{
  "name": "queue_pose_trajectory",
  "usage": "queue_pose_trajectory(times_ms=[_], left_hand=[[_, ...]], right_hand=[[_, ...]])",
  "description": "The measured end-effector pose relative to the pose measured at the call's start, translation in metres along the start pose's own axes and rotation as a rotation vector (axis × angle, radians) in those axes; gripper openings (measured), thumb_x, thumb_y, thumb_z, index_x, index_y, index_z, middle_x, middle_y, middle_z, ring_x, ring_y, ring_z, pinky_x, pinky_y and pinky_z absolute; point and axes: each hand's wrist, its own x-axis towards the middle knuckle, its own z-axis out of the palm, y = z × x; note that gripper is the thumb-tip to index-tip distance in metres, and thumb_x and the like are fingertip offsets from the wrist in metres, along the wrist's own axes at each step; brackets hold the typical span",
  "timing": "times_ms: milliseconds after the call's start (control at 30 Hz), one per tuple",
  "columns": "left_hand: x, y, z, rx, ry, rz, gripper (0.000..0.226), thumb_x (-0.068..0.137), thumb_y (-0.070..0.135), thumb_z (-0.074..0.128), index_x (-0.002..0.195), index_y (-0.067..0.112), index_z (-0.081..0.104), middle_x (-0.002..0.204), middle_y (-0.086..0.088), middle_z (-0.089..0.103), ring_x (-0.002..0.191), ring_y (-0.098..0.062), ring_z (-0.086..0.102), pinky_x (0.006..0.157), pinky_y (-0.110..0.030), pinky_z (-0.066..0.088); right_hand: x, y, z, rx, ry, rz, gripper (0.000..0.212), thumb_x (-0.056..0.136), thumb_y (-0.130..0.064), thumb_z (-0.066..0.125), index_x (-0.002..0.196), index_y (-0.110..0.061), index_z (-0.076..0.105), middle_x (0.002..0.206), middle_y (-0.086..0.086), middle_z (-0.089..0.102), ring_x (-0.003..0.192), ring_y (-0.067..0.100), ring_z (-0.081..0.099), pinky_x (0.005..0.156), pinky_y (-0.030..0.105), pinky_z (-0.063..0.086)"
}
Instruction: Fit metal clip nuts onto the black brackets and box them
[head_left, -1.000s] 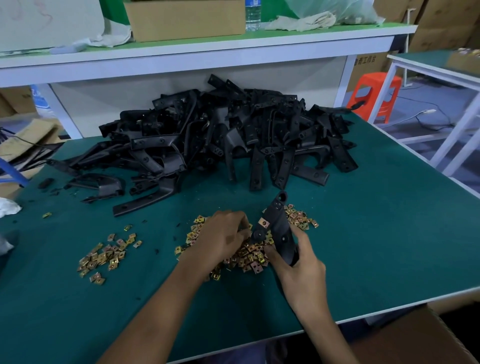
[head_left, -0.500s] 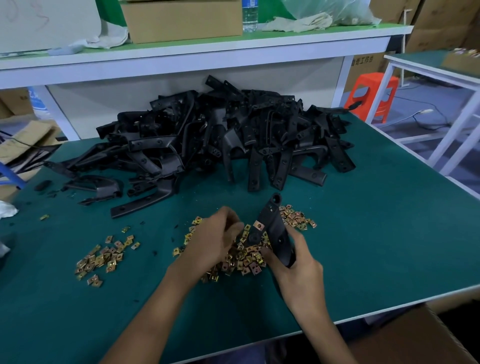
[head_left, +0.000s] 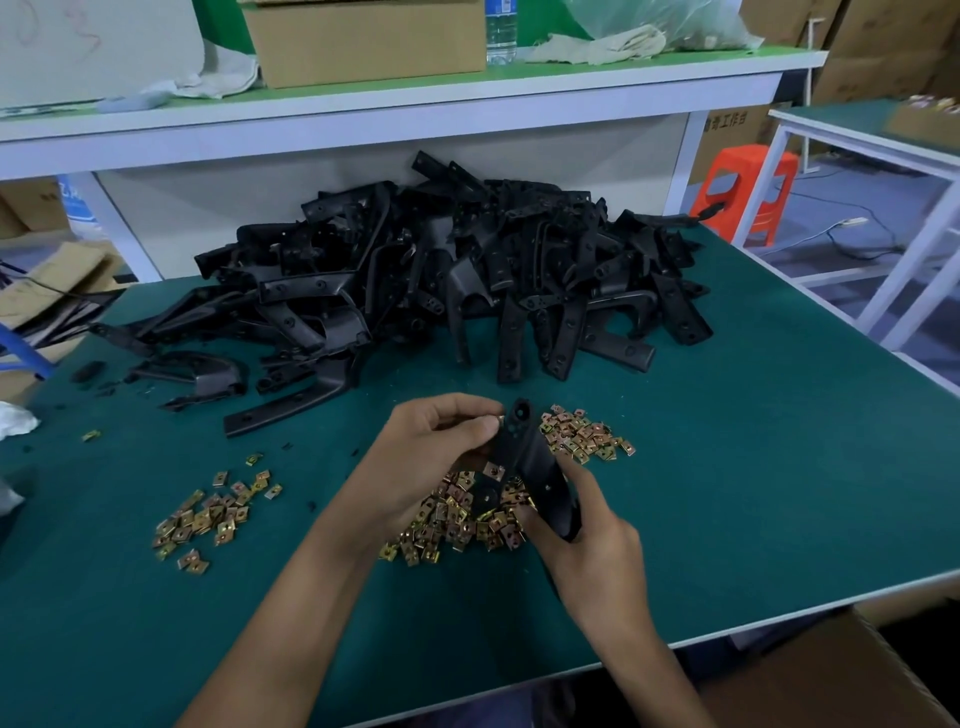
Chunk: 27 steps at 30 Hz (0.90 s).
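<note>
Head view, left to right.

Left part of green table (head_left: 104, 613): small scatter of clip nuts (head_left: 208, 514), brass-coloured, untouched. Behind centre: heap of black brackets (head_left: 441, 270), loose, none fitted that I can make out.

Left hand (head_left: 431, 457): thumb and forefinger pinch a single clip nut (head_left: 500, 420), held against the holed upper tip of the bracket (head_left: 535, 467). Too small to tell whether it has started onto the edge or only touches it. A seated nut (head_left: 493, 471) appears to sit partway down the bracket's left edge. The main clip nut pile (head_left: 457, 519) lies directly beneath both hands.

Right hand (head_left: 587, 540): fingers wrapped round the bracket's lower end, with the bracket tilted up and away from the person.

Step in hand, as I read it: pushing the nut onto the tip. To do it well:
- Keep the right hand firm so the bracket cannot twist.
- Present the clip's open mouth square to the edge.
- Press with the thumb pad until the threaded hole lines up over the bracket's hole and the clip sits flush.

Lower right, below the table edge: cardboard box (head_left: 831, 675), likely where the finished piece goes. Its inside is not visible.
</note>
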Motion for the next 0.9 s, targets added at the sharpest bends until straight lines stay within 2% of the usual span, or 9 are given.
queue_pose_trajectory(times_ms=[133, 233, 333, 467, 567, 667, 767, 900], left_hand=[[0.000, 0.000, -0.001, 0.013, -0.021, 0.000, 0.017, 0.092, 0.003, 0.068, 0.090, 0.015, 0.080, 0.094, -0.011, 0.078, 0.082, -0.017, 0.073, 0.069, -0.022, 0.057], [0.001, 0.002, -0.007, 0.084, -0.043, 0.024, 0.020, 0.091, 0.004, 0.069, 0.102, 0.019, 0.076, 0.088, -0.009, 0.077, 0.078, -0.017, 0.071, 0.070, -0.024, 0.056], [0.002, 0.003, -0.017, 0.087, -0.057, 0.043, 0.028, 0.091, 0.004, 0.070, 0.114, 0.020, 0.071, 0.082, -0.008, 0.074, 0.075, -0.017, 0.067, 0.068, -0.025, 0.056], [0.003, 0.002, -0.020, 0.087, -0.069, 0.039, 0.027, 0.090, 0.003, 0.070, 0.113, 0.018, 0.071, 0.083, -0.010, 0.072, 0.074, -0.016, 0.067, 0.067, -0.024, 0.056], [0.004, 0.001, -0.016, 0.090, -0.071, 0.034, 0.024, 0.091, 0.003, 0.070, 0.111, 0.016, 0.070, 0.085, -0.013, 0.074, 0.074, -0.018, 0.068, 0.065, -0.025, 0.056], [0.004, 0.000, -0.015, 0.091, -0.065, 0.038, 0.024, 0.090, 0.003, 0.070, 0.109, 0.016, 0.070, 0.086, -0.014, 0.075, 0.074, -0.019, 0.069, 0.066, -0.026, 0.057], [0.003, 0.000, -0.019, 0.120, -0.079, 0.049, 0.025, 0.090, 0.004, 0.071, 0.111, 0.018, 0.070, 0.082, -0.010, 0.074, 0.074, -0.020, 0.070, 0.067, -0.026, 0.058], [0.004, 0.004, -0.023, 0.203, -0.127, 0.062, 0.028, 0.091, 0.010, 0.072, 0.114, 0.028, 0.070, 0.082, -0.006, 0.073, 0.076, -0.016, 0.070, 0.072, -0.026, 0.057]], right_hand=[[0.000, -0.002, -0.001, -0.029, -0.008, -0.022, 0.063, 0.084, -0.042, 0.080, 0.132, -0.053, 0.039, 0.088, -0.014, 0.071, 0.084, 0.021, 0.069, 0.065, 0.037, 0.053], [0.000, -0.003, -0.001, -0.046, -0.028, -0.025, 0.061, 0.085, -0.044, 0.079, 0.133, -0.050, 0.042, 0.089, -0.015, 0.071, 0.085, 0.022, 0.069, 0.063, 0.035, 0.050], [-0.001, -0.003, -0.001, -0.061, -0.044, -0.024, 0.063, 0.085, -0.046, 0.079, 0.133, -0.050, 0.039, 0.080, -0.024, 0.061, 0.082, 0.017, 0.067, 0.060, 0.032, 0.043], [0.001, -0.001, -0.001, -0.042, -0.044, -0.005, 0.063, 0.085, -0.047, 0.079, 0.131, -0.056, 0.037, 0.073, -0.036, 0.056, 0.087, 0.010, 0.062, 0.057, 0.019, 0.040], [0.001, 0.000, 0.000, -0.046, -0.052, 0.019, 0.065, 0.084, -0.048, 0.078, 0.131, -0.059, 0.035, 0.073, -0.040, 0.056, 0.086, 0.010, 0.063, 0.061, 0.028, 0.045], [0.001, -0.001, 0.000, -0.077, -0.058, 0.001, 0.068, 0.085, -0.048, 0.078, 0.133, -0.058, 0.032, 0.074, -0.034, 0.058, 0.085, 0.014, 0.064, 0.060, 0.031, 0.042], [0.000, -0.001, 0.000, -0.087, -0.058, -0.026, 0.065, 0.085, -0.051, 0.077, 0.135, -0.053, 0.036, 0.090, -0.019, 0.071, 0.086, 0.020, 0.068, 0.061, 0.031, 0.042], [0.000, -0.002, 0.000, -0.106, -0.067, -0.052, 0.063, 0.083, -0.059, 0.068, 0.134, -0.057, 0.030, 0.093, -0.014, 0.072, 0.086, 0.023, 0.069, 0.061, 0.033, 0.044]])
